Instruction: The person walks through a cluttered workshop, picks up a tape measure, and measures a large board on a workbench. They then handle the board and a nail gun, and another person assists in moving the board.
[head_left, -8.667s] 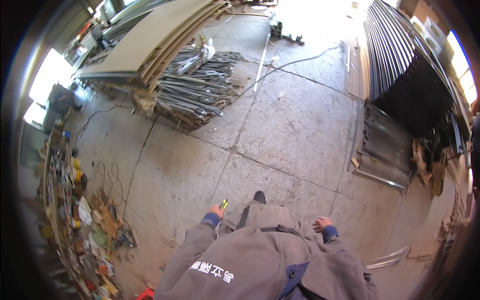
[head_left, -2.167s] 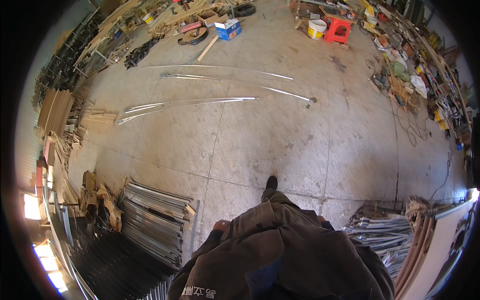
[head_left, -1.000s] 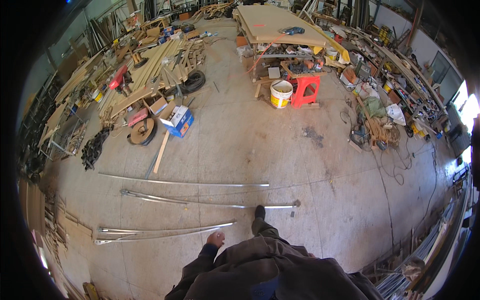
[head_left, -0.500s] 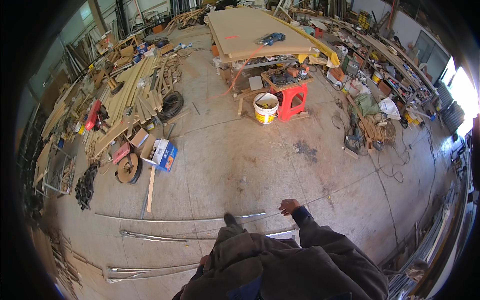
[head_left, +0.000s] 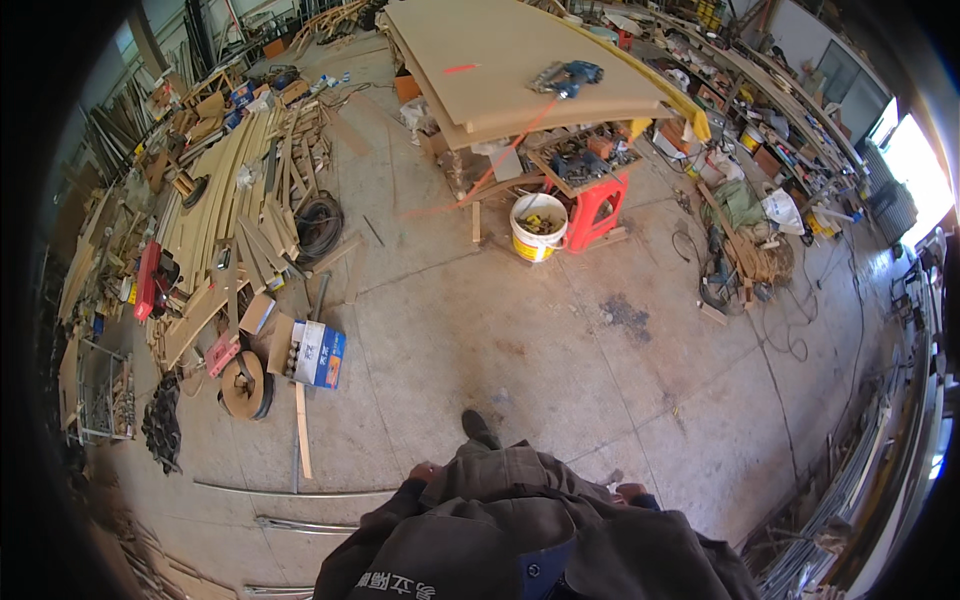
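My left hand [head_left: 425, 470] hangs low beside my dark jacket, mostly covered by its sleeve and too small to show the fingers. On the other side, my right hand [head_left: 630, 491] is held near my body, half behind the jacket. A small pale patch shows by its fingers, and I cannot make out whether it is something held. My shoe [head_left: 480, 428] points forward on the concrete floor. Metal tubes [head_left: 292, 489] lie on the floor to the lower left, apart from my left hand.
Ahead stands a table stacked with large brown boards [head_left: 520, 60], a blue power tool [head_left: 568, 78] on top. Before it are a white bucket [head_left: 538, 240] and a red stool [head_left: 597, 210]. Timber [head_left: 215, 200] and a blue-white box [head_left: 318, 354] lie left; cables [head_left: 785, 340] trail right.
I have moved forward, so the table and bucket appear nearer and the tubes slide back under me. My right hand has drawn back toward my body; my left hand shows more.
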